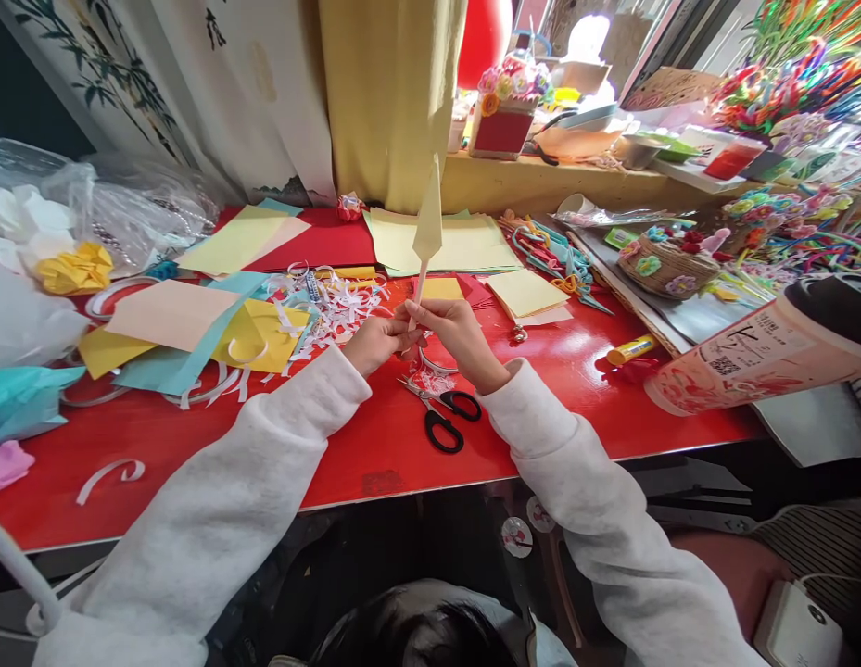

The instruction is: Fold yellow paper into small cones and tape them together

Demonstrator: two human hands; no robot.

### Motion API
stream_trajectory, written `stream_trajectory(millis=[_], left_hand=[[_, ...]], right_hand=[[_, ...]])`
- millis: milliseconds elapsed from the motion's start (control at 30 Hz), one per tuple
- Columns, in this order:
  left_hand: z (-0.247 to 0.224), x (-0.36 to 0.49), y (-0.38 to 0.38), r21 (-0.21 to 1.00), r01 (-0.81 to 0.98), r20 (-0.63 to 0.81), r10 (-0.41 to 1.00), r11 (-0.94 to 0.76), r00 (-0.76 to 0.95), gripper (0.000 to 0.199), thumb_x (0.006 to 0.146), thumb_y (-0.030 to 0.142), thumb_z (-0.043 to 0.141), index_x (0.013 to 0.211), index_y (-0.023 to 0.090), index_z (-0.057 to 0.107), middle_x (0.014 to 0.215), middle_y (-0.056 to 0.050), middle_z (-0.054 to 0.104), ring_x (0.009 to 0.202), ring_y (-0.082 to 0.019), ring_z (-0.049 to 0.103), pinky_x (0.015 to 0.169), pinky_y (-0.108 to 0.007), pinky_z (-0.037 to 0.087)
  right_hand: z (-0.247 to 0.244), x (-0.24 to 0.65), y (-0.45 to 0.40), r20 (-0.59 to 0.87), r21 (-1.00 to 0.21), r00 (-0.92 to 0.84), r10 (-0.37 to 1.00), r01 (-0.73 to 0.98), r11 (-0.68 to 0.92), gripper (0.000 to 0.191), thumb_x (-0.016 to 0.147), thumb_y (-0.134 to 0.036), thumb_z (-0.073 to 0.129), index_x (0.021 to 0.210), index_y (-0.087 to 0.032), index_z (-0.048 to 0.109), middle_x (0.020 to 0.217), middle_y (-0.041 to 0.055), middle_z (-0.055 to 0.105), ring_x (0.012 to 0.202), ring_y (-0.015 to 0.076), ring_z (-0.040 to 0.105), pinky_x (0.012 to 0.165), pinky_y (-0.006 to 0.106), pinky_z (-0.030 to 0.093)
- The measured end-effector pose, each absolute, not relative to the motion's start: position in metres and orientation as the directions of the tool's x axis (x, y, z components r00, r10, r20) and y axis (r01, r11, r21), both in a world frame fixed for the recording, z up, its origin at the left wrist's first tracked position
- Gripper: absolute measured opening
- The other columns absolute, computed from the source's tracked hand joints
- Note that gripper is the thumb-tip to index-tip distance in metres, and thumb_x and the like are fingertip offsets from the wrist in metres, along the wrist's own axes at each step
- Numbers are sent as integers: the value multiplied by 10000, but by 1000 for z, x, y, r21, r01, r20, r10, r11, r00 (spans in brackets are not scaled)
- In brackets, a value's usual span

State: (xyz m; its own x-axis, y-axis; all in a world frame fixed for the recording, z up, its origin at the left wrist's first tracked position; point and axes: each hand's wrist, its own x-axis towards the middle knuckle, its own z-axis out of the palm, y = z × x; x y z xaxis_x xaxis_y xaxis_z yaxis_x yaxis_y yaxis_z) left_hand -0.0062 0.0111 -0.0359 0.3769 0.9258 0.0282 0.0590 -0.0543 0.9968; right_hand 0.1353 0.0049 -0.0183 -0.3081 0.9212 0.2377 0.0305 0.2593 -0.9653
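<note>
Upright between my hands is a folded pale yellow paper (pixel 428 224), pointed at the top and narrowing to a thin pale pink stem. My left hand (pixel 375 345) has its fingertips closed around the bottom of the stem. Just above them, my right hand (pixel 459 335) pinches the same stem between thumb and fingers. Black-handled scissors (pixel 442 417) lie below my hands on the red table (pixel 576 408), blades partly apart. White and pink paper shreds (pixel 430 378) lie close to the blade tips.
Coloured paper sheets (pixel 172 315) and curled paper strips (pixel 339 310) spread to the left. Behind are yellow sheets (pixel 440 243); right of them lies a square paper stack (pixel 527 296). A pink cup (pixel 756 357) with a black lid leans at the right, near a glue stick (pixel 631 349).
</note>
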Motion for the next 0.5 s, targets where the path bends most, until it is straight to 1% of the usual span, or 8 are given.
stream_trajectory(millis=[67,133,267,333,400,500], left_hand=[[-36,-7,12,997,50,30,921,-53,389,318,585,456,716,624,145,661,526,7,562,524,-102,503,604,-275,429],[-36,-6,13,998,33,32,923,-49,383,327,573,449,725,605,133,647,528,8,565,536,-96,503,613,-271,433],[-32,-5,11,997,45,34,927,-54,374,330,566,437,728,606,121,643,563,-4,588,569,-106,524,643,-286,445],[-30,-5,10,997,63,22,915,-51,402,317,544,411,748,625,119,652,591,-9,609,602,-119,548,670,-295,451],[-29,-5,8,997,66,3,907,-34,421,311,531,397,759,624,119,655,604,-9,622,614,-121,560,683,-294,457],[-30,-5,9,999,37,-36,909,22,416,321,516,408,767,594,120,649,586,-10,625,576,-113,560,661,-292,467]], right_hand=[[-19,136,6,282,-941,-259,924,111,319,426,775,-530,505,702,-130,632,559,7,564,517,93,505,498,221,383],[-20,139,9,296,-922,-244,924,179,343,441,767,-528,514,634,-120,617,544,8,559,528,91,501,506,215,378],[-18,145,13,199,-938,-407,892,185,293,424,750,-512,548,666,-108,642,557,25,602,545,104,532,535,222,408],[-17,147,13,188,-935,-437,880,196,297,430,766,-511,528,666,-109,644,581,34,619,545,103,534,532,223,406],[-16,147,12,206,-913,-411,888,246,326,444,786,-508,499,639,-112,636,571,30,609,532,99,515,509,218,379],[-16,145,10,272,-849,-359,893,348,398,429,806,-465,493,595,-113,616,531,8,563,523,89,473,493,212,326]])
